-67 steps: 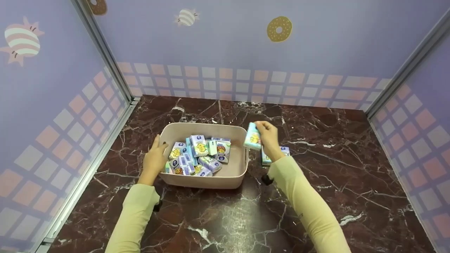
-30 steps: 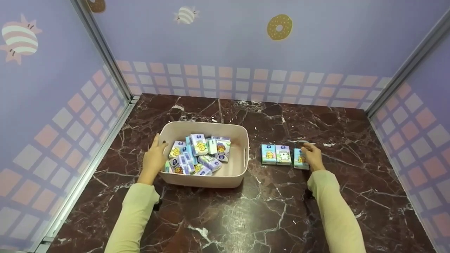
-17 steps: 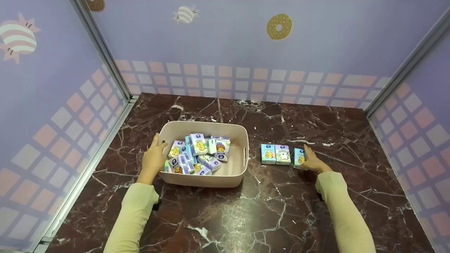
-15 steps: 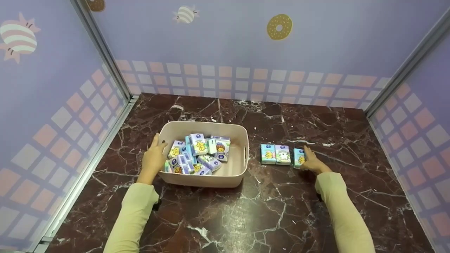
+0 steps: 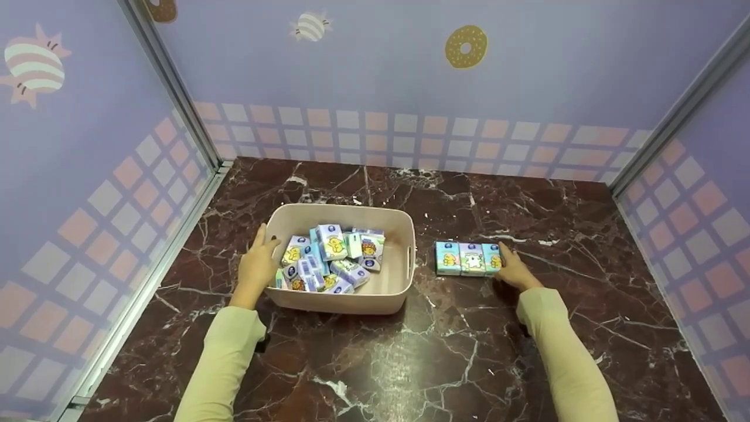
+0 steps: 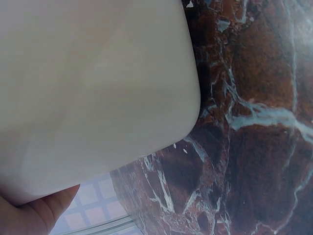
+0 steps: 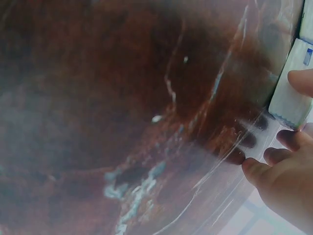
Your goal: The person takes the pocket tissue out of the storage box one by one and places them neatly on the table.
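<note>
A beige plastic storage bin [image 5: 338, 302] holds a jumble of small tissue packs [image 5: 332, 242] with cartoon prints in purple, blue and green. My left hand [image 5: 258, 269] grips the bin's left rim, thumb over the edge; in the left wrist view, part of that hand [image 6: 36, 213] lies along the pale outer wall. To the right of the bin, three packs lie flat side by side, a purple one [image 5: 471, 258] between two blue ones. My right hand [image 5: 515, 269] presses against the right-hand blue pack [image 5: 491, 257]. In the right wrist view its thumb touches that pack's near end.
Everything stands on a dark red marbled surface [image 5: 363, 363]. Lilac panels with pink and white checks [image 5: 404, 140] enclose it at the back and both sides, joined by metal corner posts [image 5: 176, 88].
My right hand has carried a blue pack out of the bin area, set it down right of the pair, then slid it left against them. The left hand stays at the bin.
</note>
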Demonstrator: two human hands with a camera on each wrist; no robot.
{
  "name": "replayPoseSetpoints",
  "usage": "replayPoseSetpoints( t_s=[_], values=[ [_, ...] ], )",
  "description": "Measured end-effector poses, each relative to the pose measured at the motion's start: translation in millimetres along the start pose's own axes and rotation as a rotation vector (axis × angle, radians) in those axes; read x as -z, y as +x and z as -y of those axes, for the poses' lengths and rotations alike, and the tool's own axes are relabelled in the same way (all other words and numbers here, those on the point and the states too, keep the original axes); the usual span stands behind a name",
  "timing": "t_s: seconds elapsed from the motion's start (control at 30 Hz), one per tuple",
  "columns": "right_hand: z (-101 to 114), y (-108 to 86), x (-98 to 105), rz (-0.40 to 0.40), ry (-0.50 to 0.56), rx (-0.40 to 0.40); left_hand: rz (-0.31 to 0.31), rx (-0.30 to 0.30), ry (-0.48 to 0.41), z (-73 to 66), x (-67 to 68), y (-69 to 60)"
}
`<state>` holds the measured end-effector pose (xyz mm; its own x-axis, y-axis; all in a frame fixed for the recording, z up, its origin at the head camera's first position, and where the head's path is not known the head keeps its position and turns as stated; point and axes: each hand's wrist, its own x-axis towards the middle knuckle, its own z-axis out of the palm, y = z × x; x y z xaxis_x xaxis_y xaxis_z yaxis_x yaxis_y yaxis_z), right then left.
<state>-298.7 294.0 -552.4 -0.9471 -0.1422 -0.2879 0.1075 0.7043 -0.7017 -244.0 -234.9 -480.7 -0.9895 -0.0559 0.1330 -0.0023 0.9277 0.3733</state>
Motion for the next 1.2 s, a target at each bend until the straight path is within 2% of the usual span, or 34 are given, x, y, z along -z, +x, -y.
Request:
replayPoseSetpoints(
  t_s=[0.27,0.37,0.4,0.5,0.6,0.63,0.77,0.8,0.93,1.0,1.03,1.2],
  values=[
    [2,-2.9,2,0.001,-0.002,0.031,-0.022,-0.015,-0.006,0.7,-1.3,0.2],
    [-4,4.1,3,-0.015,0.023,0.09,-0.03,-0.019,-0.005,1.0,-2.0,-0.3],
    [-14,11.1,1,-0.043,0.041,0.153,-0.033,-0.02,-0.004,1.0,-2.1,-0.5],
    [-13,18.4,2,-0.078,0.074,0.205,-0.043,-0.024,-0.002,1.1,-2.3,-0.8],
    [7,17.1,3,-0.115,0.1,0.211,-0.043,-0.025,0.0,1.1,-2.3,-0.8],
    [23,11.0,5,-0.103,0.098,0.166,-0.042,-0.026,0.0,1.2,-2.2,-0.8],
    [57,2.1,2,-0.105,0.136,0.181,-0.041,-0.028,-0.002,1.1,-2.0,-0.9],
    [61,1.4,-1,-0.116,0.163,0.232,-0.042,-0.028,-0.005,1.0,-2.0,-1.0],
    [85,-1.8,-10,-0.131,0.203,0.334,-0.041,-0.028,-0.008,0.9,-1.9,-1.3],
    [99,-4.6,-16,-0.135,0.209,0.369,-0.039,-0.026,-0.007,0.9,-1.8,-1.2],
    [110,-7.2,-17,-0.125,0.202,0.351,-0.037,-0.026,-0.006,0.8,-1.9,-1.1],
    [163,-35.2,-31,-0.119,0.258,0.427,-0.033,-0.021,-0.009,0.9,-2.2,-0.2]
  ],
)
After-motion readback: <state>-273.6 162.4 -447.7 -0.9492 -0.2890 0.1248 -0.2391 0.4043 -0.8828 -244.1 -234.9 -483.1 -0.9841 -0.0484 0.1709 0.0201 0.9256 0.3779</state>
